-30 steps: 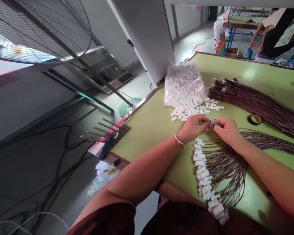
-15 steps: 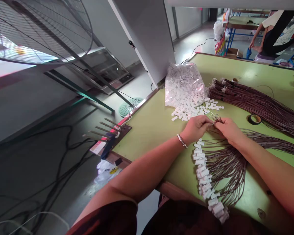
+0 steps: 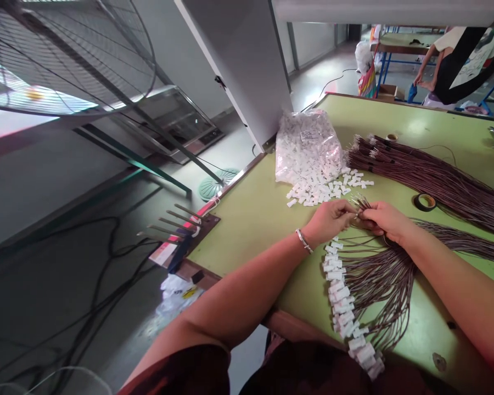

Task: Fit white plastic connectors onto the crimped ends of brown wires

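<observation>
**While gripping brown wires [image 3: 366, 205] in the right hand [image 3: 391, 224], having the left hand [image 3: 331, 221] just beside**

Clamping the right thumb and fingers on the small bunch; pointing its pale metal tips [image 3: 357, 199] up and away from the body. Holding the left hand at those wires, thumb and fingers bent inward, fingertips almost meeting the right hand's; being unable to tell whether pinching anything, owing to small detail. Wearing 1 light bracelet [image 3: 303, 241] on the left wrist. Working above a green bench top [image 3: 247, 236].

Noting a slanted row of white connectors [image 3: 341, 299] on the bench, running from just below the left hand down toward the body, overlapping in places. Seeing brown leads [image 3: 389, 280] fanning from that row, passing under the right forearm [image 3: 440, 266] and gathering into a strand at right.

Finding a heap of loose connectors [image 3: 323, 189] just beyond the left hand, touching a clear plastic bag [image 3: 308, 151] bearing 1 white label [image 3: 309, 135]. Logging a thick wire bundle [image 3: 428, 173] right of the bag, metal ends facing it. Spotting 1 roll of black tape [image 3: 426, 208] between thick bundle and strand; marking 1 smaller roll [image 3: 392, 138] behind the bundle.

Recording metal prongs [image 3: 175, 220] at the bench's left edge, plus a fan guard [image 3: 66, 60] at upper left. Observing another person [image 3: 456, 68] in the background at far right, near something blue [image 3: 412, 92].
</observation>
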Demonstrator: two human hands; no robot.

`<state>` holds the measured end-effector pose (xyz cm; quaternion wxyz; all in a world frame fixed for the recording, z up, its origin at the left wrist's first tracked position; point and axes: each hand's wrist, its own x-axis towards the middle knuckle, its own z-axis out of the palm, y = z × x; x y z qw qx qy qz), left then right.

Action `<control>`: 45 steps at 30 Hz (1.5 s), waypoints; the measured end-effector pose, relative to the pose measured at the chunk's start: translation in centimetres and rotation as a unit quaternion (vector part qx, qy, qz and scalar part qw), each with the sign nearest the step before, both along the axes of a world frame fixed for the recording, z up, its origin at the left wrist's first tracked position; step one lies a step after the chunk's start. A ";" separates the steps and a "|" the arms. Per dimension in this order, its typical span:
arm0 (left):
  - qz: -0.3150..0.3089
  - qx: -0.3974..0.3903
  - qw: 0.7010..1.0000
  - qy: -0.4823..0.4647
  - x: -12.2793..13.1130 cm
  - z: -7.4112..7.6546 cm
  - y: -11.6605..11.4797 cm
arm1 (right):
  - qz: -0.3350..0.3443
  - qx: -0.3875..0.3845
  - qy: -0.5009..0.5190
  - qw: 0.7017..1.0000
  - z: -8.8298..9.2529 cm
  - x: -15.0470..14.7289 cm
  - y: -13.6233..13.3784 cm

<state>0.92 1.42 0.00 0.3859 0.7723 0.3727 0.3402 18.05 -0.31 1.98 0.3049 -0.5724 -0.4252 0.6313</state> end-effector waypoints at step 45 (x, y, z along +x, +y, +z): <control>0.078 -0.351 0.928 -0.098 -2.3 3.6 1.4 | -0.105 0.233 -0.108 0.961 -0.5 -0.8 -1.0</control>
